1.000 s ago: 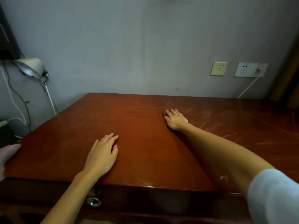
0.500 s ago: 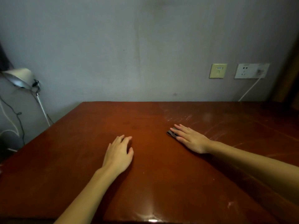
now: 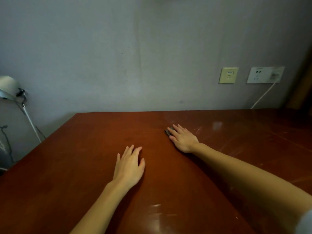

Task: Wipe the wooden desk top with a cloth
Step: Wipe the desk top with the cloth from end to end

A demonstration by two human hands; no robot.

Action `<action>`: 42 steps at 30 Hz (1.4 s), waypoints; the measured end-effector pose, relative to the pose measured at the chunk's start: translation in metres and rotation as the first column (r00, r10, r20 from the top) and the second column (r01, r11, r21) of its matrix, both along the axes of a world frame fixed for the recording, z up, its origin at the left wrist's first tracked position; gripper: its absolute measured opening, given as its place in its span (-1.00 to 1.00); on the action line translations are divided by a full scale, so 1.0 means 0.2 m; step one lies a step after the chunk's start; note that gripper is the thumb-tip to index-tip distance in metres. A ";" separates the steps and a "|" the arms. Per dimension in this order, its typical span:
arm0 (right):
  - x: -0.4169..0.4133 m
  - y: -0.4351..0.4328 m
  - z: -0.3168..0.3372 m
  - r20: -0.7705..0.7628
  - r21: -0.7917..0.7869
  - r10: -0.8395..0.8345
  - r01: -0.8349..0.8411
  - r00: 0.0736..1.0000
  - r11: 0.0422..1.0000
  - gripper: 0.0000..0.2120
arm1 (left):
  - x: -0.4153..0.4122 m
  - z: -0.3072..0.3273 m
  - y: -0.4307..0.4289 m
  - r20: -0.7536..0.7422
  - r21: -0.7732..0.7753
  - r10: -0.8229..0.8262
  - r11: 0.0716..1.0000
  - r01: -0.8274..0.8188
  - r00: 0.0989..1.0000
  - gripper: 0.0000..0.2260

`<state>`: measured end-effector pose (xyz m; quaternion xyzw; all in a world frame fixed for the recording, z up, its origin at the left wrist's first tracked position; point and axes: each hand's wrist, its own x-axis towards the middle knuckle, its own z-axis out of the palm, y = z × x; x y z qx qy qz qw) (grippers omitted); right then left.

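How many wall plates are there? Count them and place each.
2. A yellowish plate on the wall above the desk, at right; a white socket, cable plugged in, just right of it. None looks hidden.

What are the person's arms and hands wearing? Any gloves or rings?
No gloves, and no rings, watch or bracelet that I can see. The left hand and right hand are bare, and both forearms are bare too. Only a pale, whitish sleeve shows on the right arm, at the bottom right corner.

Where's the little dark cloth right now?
In the head view, the small dark cloth lies under the fingertips of the right hand, right of centre on the reddish-brown wooden desk top.
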<state>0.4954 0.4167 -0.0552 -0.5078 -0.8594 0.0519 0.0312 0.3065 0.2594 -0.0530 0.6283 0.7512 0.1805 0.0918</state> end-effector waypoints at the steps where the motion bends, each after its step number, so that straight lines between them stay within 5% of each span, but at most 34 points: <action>1: -0.01 -0.01 0.00 0.007 0.003 0.027 -0.027 1.000 1.000 -0.50 | 0.01 0.01 0.03 0.002 -0.004 -0.007 1.000 0.007 1.000 -0.54; 7: 0.06 -0.18 0.02 0.023 -0.017 0.271 -0.270 0.962 0.963 -0.47 | 0.13 0.03 0.24 0.008 0.000 -0.089 0.996 0.089 0.996 -0.54; 10: 0.14 -0.26 0.02 -0.001 -0.043 0.337 -0.336 0.942 0.941 -0.30 | 0.16 0.03 0.33 -0.006 0.008 -0.133 0.991 0.133 0.991 -0.54; 16: 0.24 -0.15 0.04 -0.017 -0.044 0.207 -0.207 0.978 0.977 -0.21 | 0.05 0.00 0.47 -0.092 -0.058 -0.151 0.988 0.146 0.984 -0.48; 20: 0.23 0.01 0.03 0.016 -0.018 0.066 -0.065 0.998 0.998 -0.49 | -0.02 -0.04 0.49 -0.175 -0.078 -0.134 0.989 0.122 0.975 -0.44; 26: 0.01 0.15 0.02 0.031 -0.006 -0.039 0.039 0.999 0.999 -0.50 | -0.01 -0.06 0.50 -0.164 -0.033 -0.099 0.995 0.095 0.982 -0.45; 32: -0.12 -0.03 0.01 0.038 0.010 0.150 -0.150 0.988 0.989 -0.49 | -0.02 -0.05 0.48 -0.106 0.026 -0.051 0.998 0.054 0.993 -0.52; 36: 0.00 -0.21 0.03 0.015 0.002 0.285 -0.285 0.958 0.958 -0.28 | -0.02 -0.05 0.46 -0.126 0.009 -0.004 1.000 0.006 0.992 -0.53; 42: 0.21 -0.09 0.04 0.020 -0.027 0.216 -0.216 0.976 0.976 -0.13 | -0.02 -0.07 0.45 -0.150 -0.019 0.040 0.999 -0.044 0.988 -0.51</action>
